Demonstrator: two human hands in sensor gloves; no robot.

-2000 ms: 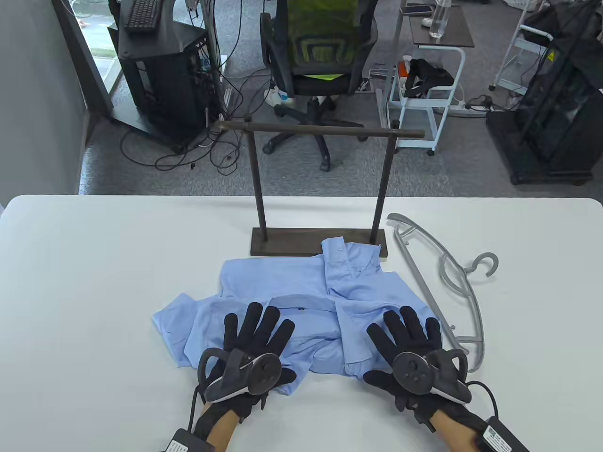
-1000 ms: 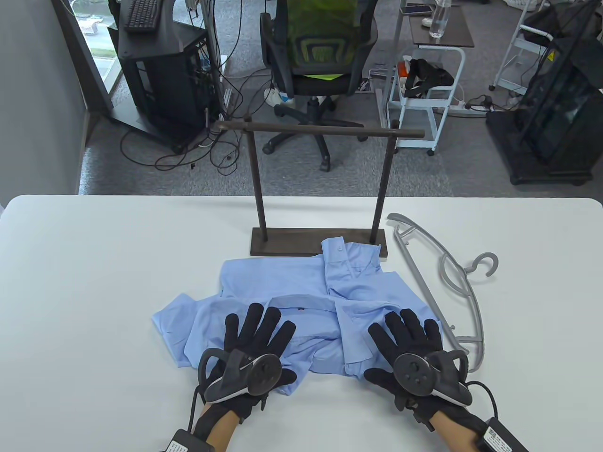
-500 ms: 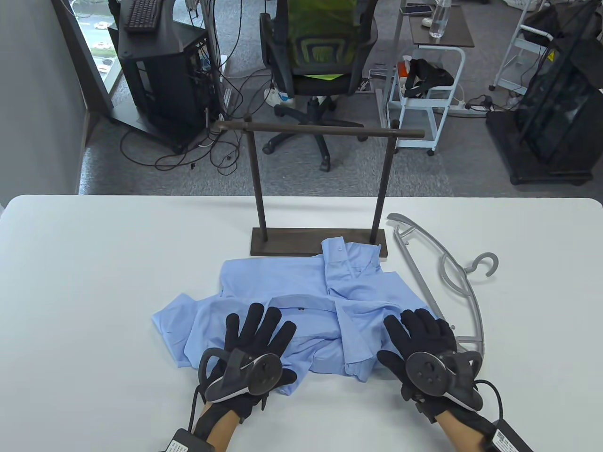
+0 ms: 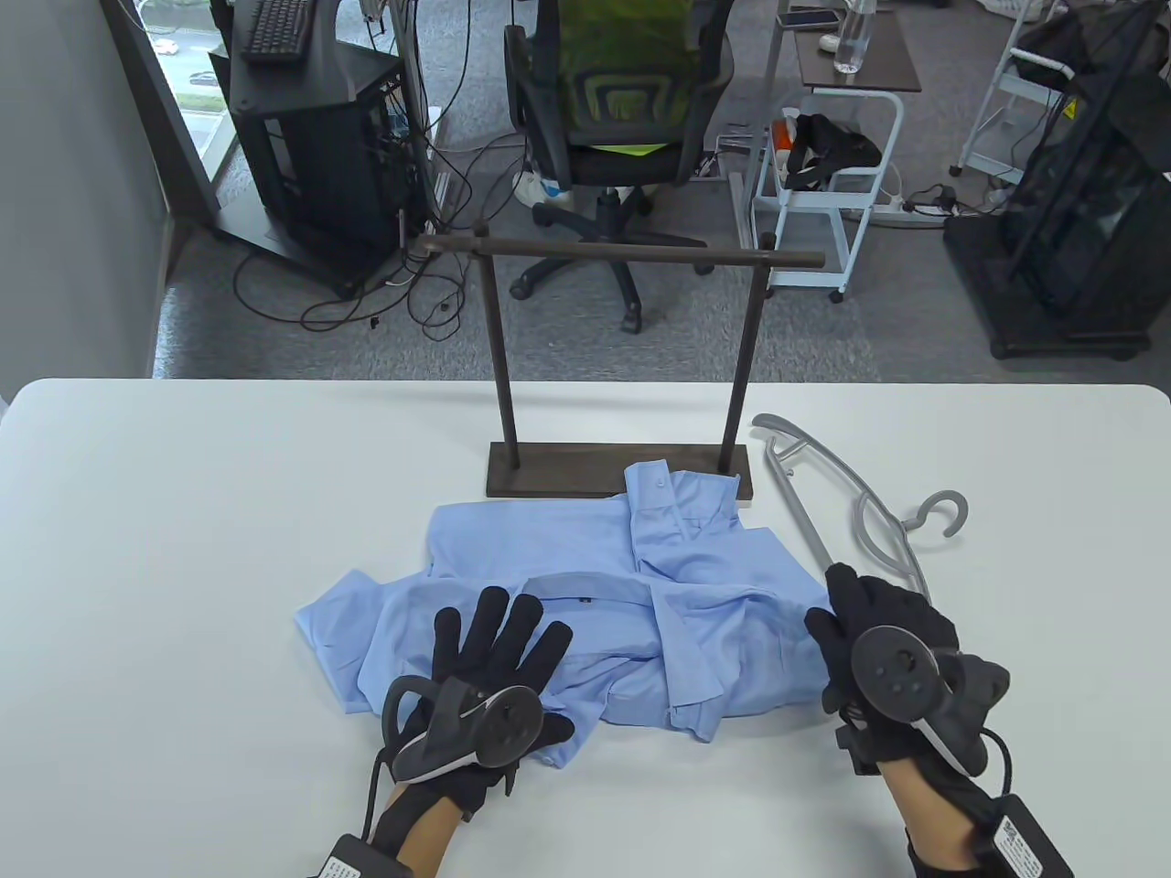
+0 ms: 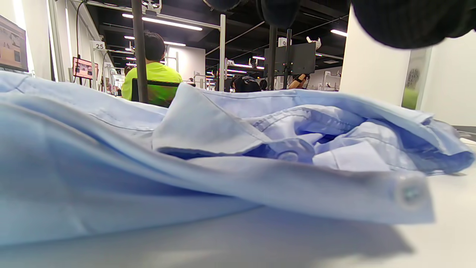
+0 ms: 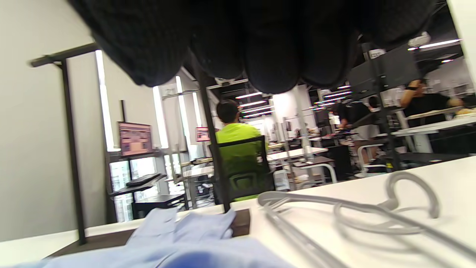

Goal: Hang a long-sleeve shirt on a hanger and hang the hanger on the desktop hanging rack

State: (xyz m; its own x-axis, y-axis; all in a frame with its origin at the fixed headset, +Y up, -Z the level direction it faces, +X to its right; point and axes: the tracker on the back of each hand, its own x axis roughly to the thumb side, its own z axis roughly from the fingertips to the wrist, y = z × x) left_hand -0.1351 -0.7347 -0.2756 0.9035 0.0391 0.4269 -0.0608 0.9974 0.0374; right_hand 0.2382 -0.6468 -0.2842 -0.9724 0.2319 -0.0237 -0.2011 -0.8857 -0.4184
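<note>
A light blue long-sleeve shirt [image 4: 585,549] lies crumpled on the white table [image 4: 183,512], in front of the dark hanging rack [image 4: 622,251]. My left hand [image 4: 503,636] rests flat on the shirt's near left part with fingers straight. The grey plastic hanger [image 4: 878,505] lies flat to the right of the shirt. Over the hanger's near end, my right hand [image 4: 883,608] hovers off the shirt, fingers loosely bent and holding nothing. In the right wrist view the hanger [image 6: 319,201] lies ahead, below the fingers [image 6: 223,37]. The left wrist view is filled by the shirt [image 5: 223,149].
The rack's dark base [image 4: 549,471] touches the shirt's far edge. Beyond the table's far edge stand an office chair [image 4: 622,119], a white cart [image 4: 823,192] and a computer tower [image 4: 311,146]. People sit in the background of the wrist views.
My right hand has lifted off the shirt and moved right and slightly forward, over the hanger's near end. The left hand, shirt and hanger have not moved.
</note>
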